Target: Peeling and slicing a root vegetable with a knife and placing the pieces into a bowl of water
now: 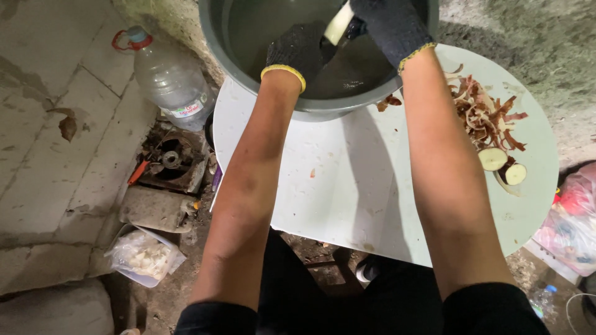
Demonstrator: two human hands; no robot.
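Observation:
Both my hands wear black gloves with yellow cuffs and reach into a grey bucket (323,107) of murky water at the top. My left hand (299,51) and my right hand (388,23) together hold a pale peeled piece of root vegetable (338,26) over the water. The bucket stands on the far edge of a round pale green board (347,186). A pile of brown peelings (481,111) lies on the board's right side, with two cut pale ends (501,166) beside it.
A large clear plastic water bottle (169,77) stands at left on the concrete floor. Below it sit a small rusty burner (171,160), a brick (155,208) and a plastic bag of pale pieces (143,254). A pink bag (574,223) lies at right.

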